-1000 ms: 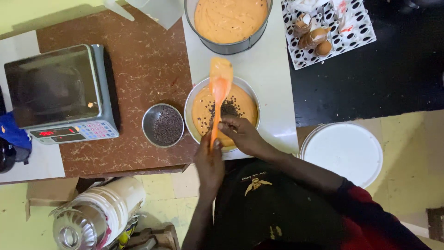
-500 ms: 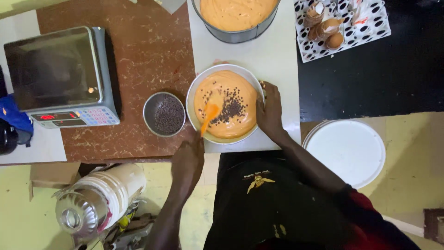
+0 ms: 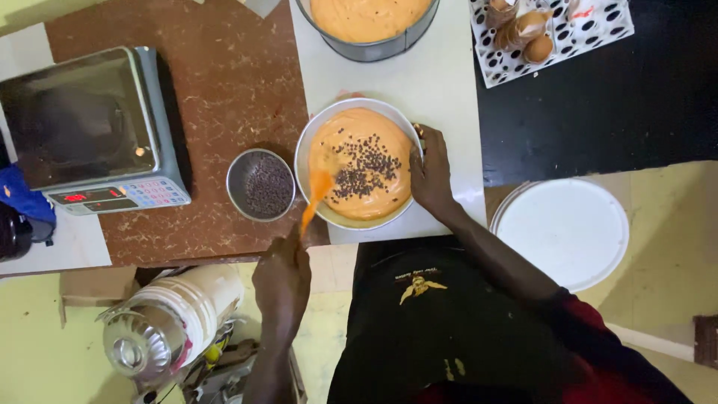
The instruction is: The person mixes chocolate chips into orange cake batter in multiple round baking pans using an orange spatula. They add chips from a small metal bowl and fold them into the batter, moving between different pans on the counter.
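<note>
On the white strip of counter (image 3: pixel 449 90) sits a round white bowl (image 3: pixel 307 161) of orange batter, with dark chips scattered over its middle and right. Her left hand (image 3: pixel 283 280) hangs just off the near edge of the counter, fingers closed round the handle of an orange spatula (image 3: pixel 314 198); the blade dips into the batter at the bowl's left side, tilted down and away from the hand. Her right hand (image 3: pixel 432 172) is pressed against the bowl's right rim, fingers curled along the edge, thumb near the top; it grips the rim and nothing else.

Just beside the bowl, on the brown board (image 3: pixel 224 90), stands a small metal dish (image 3: pixel 260 184) holding more dark chips. Farther left is a digital scale (image 3: pixel 86 127) with a steel platform. Beyond the bowl, a larger metal pan (image 3: pixel 374 49) also holds orange batter, and a spotted tray (image 3: pixel 591 30) with brown eggs lies at the far right. Down on the floor are a white lid (image 3: pixel 565 232) and a blender jar (image 3: pixel 168 325).
</note>
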